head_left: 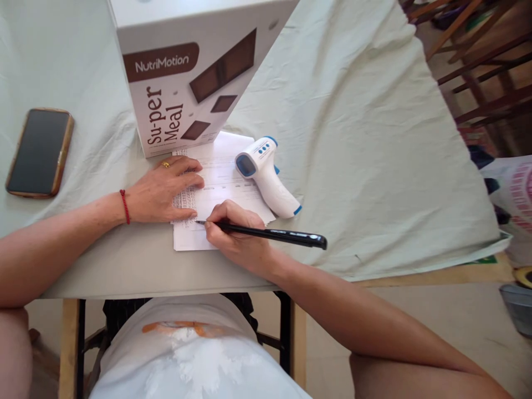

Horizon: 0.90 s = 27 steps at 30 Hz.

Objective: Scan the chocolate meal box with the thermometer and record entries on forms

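Got 1 phone (40, 152), 1 box (166, 100), 1 thermometer (270, 180) and some paper (220, 180) on the tabletop (374, 194). Right hand (241, 235) has fingers pinched round 1 pen (286, 235), tip at the paper; left hand (162, 191) rests there, fingers loosely spread.

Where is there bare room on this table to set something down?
Widest: the cloth right of the thermometer. A smaller patch lies between the phone and the box. The papers are crowded by the box, thermometer, pen, left hand and right hand.
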Each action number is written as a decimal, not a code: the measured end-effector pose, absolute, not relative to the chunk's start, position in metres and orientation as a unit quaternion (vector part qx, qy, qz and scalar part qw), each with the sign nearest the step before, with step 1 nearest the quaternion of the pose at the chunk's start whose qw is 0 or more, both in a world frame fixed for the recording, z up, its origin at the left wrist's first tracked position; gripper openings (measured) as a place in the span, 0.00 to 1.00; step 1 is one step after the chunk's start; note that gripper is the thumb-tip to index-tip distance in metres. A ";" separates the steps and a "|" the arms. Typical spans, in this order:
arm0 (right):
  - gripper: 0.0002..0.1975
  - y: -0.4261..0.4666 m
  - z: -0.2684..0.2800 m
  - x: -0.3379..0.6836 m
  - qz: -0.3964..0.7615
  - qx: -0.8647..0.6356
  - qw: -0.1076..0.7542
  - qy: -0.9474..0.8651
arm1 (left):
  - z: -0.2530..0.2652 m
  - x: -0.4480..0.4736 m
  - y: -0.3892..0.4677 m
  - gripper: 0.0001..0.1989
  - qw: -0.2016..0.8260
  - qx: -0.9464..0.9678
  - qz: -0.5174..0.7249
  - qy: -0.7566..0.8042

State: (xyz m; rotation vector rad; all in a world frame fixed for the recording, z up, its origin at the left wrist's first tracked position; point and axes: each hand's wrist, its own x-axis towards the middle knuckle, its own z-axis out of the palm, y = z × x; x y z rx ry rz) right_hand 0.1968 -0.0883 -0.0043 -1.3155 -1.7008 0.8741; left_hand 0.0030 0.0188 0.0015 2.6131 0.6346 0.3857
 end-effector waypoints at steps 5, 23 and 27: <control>0.05 -0.087 -0.004 0.199 0.365 -0.515 0.397 -0.666 | 0.001 0.003 0.019 0.18 0.208 0.941 0.141 0.228; 0.08 -0.087 -0.007 0.200 0.346 -0.527 0.401 -0.665 | 0.001 0.003 0.020 0.18 0.207 0.941 0.134 0.231; 0.09 -0.086 -0.005 0.200 0.346 -0.515 0.410 -0.669 | 0.001 0.004 0.020 0.18 0.207 0.941 0.138 0.229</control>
